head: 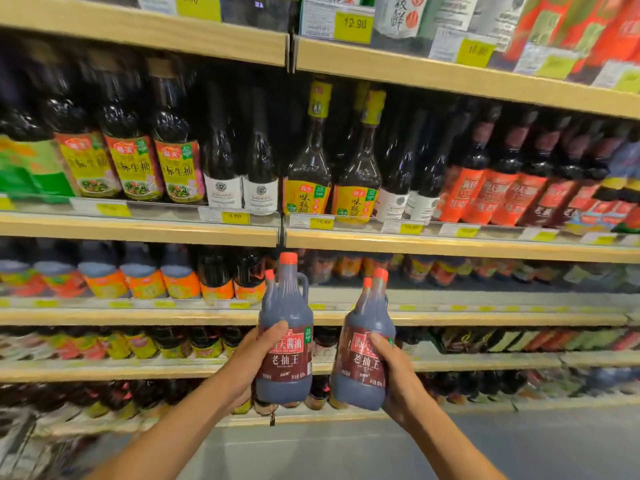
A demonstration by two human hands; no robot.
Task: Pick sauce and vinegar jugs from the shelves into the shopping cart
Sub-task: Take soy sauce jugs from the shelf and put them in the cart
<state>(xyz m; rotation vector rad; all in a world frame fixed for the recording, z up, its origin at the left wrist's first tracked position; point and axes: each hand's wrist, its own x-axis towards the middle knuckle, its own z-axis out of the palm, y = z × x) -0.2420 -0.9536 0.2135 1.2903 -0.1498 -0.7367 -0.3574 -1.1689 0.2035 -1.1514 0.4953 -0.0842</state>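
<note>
You are holding two dark sauce jugs in front of the shelves, low in the view near 6 o'clock. The left jug (285, 341) stands upright, with an orange cap, a side handle and a dark red label. A smaller orange-capped bottle (269, 292) is pressed against its 9 o'clock side. Your left hand (252, 362) wraps the jug's lower body from 8 o'clock, thumb across the label. The right jug (363, 362) leans slightly toward 11 o'clock and also shows two orange caps close together. Your right hand (398, 375) grips it from 4 o'clock, thumb on the label. The jugs sit just beside each other with a narrow gap between them. Directly behind them run the pale wooden shelf edges (138, 317), with blurred jars and bottles packed close at 9 and 3 o'clock. Orange-labelled jars (142, 282) line the shelf at 10 o'clock. Above, at 12 o'clock, another wooden shelf front (450, 245) carries yellow price tags (235, 216). On it stand tall dark bottles: yellow-labelled ones (133, 164) at 10 o'clock, white-labelled ones (242, 192) and yellow-capped ones (308, 174) at 12, and red-labelled ones (485, 195) at 2. The top shelf (450, 77) crosses the upper edge of the view, holding more bottles. Below your hands, from 5 to 7 o'clock, grey floor (346, 452) lies open between your forearms and out to the right.
</note>
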